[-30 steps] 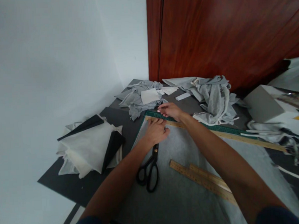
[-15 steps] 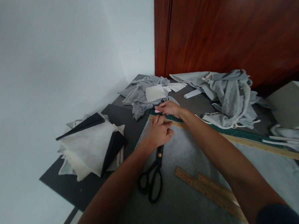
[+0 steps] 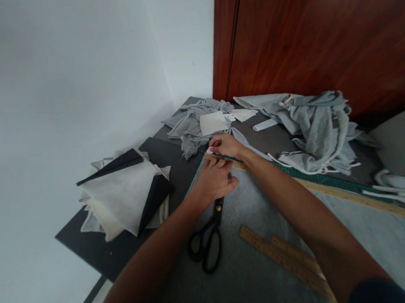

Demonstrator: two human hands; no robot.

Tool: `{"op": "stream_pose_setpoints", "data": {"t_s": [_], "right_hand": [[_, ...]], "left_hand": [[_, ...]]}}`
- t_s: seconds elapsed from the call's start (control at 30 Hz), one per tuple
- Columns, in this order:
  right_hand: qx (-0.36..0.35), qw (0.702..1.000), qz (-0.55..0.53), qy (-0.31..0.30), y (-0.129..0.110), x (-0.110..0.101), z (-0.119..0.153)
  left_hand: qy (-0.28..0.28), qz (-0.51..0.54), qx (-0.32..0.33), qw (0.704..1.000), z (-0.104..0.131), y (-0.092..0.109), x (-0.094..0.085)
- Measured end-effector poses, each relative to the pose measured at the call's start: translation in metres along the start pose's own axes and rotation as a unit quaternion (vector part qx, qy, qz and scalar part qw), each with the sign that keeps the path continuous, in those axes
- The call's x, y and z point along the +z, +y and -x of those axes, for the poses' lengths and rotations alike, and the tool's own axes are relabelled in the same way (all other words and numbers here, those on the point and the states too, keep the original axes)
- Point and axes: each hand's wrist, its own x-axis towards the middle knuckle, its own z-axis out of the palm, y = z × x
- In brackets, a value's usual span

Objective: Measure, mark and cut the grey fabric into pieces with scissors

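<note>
At far left corner of green mat [image 3: 326, 179]: pressing long wooden ruler [image 3: 326, 189] over gray cloth [image 3: 252, 198] with left hand [image 3: 216, 182], fingers partly spread, presumably against slipping; pinching pink piece [image 3: 209, 150] beside ruler's end with right hand [image 3: 227, 145], fingertips closed, apparently for fine control.

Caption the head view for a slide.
Left hand on a long wooden ruler, right hand holding something pink.
</note>
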Motion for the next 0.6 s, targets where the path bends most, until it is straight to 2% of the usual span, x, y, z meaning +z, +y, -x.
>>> {"op": "stream_pose_setpoints", "data": {"t_s": [0.3,0.6], "right_hand": [[-0.009,0.999,0.041,0.015,-0.007,0.003,0.005],[0.000,0.998,0.058,0.008,-0.006,-0.016,0.021]], "left_hand": [[-0.084,0.000,-0.018,0.996,0.005,-0.006,-0.004],[-0.105,-0.001,-0.030,0.994,0.003,-0.006,-0.003]]}}
